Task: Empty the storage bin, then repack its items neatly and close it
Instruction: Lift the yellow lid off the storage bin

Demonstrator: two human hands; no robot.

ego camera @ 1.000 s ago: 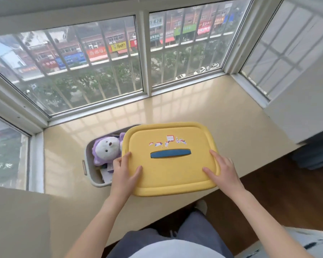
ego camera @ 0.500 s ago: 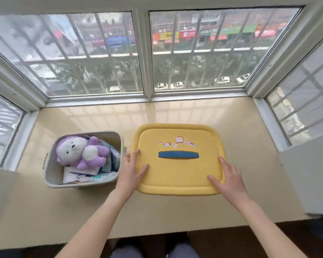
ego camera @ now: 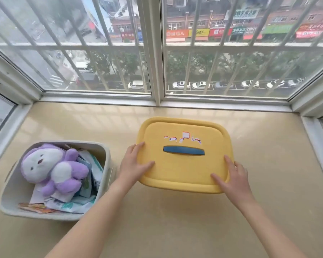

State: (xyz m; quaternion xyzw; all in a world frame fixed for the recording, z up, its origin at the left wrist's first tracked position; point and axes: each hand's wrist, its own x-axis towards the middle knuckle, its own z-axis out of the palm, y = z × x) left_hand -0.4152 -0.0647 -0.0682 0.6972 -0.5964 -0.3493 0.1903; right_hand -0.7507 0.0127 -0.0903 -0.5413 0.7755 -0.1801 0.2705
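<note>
- The grey storage bin (ego camera: 104,161) stands open at the left of the ledge, with no lid on it. A purple and white plush toy (ego camera: 52,168) lies on top of its contents. Booklets and papers (ego camera: 86,175) are packed under and beside the toy.
- The left hand (ego camera: 132,164) reaches forward on a bare arm, just right of the bin. It holds the left edge of the yellow lid (ego camera: 183,172). The thumb is laid across the top and a finger lies along the rim; the other fingers are hidden past the edge.
- The lid is well apart from the bin, top side up, with a blue handle (ego camera: 183,150) across its middle and torn sticker scraps (ego camera: 183,138) above that. Whether it rests on the ledge or is just above it cannot be told.
- The right hand (ego camera: 233,175) holds the lid's near right corner. Its thumb and forefinger are spread on top and the rest reach over the rim.
- The ledge (ego camera: 175,229) is glossy beige and fills a bay.
- A barred window (ego camera: 157,53) encloses it, with a street, parked cars and shopfronts below.
</note>
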